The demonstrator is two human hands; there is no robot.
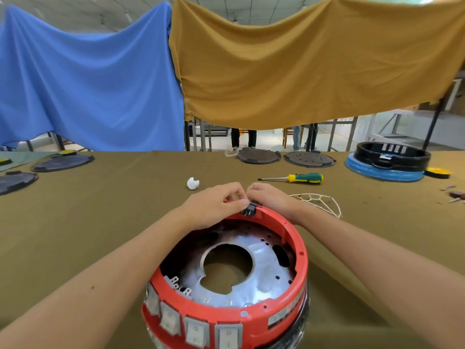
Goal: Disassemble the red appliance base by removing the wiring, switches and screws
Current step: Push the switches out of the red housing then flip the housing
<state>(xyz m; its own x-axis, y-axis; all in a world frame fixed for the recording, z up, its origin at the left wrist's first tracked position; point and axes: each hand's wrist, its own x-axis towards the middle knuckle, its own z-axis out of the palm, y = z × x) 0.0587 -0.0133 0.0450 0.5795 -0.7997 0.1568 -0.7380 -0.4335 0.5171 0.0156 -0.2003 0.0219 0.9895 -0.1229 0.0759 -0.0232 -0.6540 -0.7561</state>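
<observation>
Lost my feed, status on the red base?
Both hands at far rim of red base: left hand and right hand grip small black part. Four grey switches still in near wall. Nothing blocking.

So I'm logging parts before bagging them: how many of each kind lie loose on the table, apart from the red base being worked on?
Dark round plates: 4
Screwdriver: 1
Wire bundle: 1
White scrap: 1
Black-and-blue base: 1
Total: 8
</observation>
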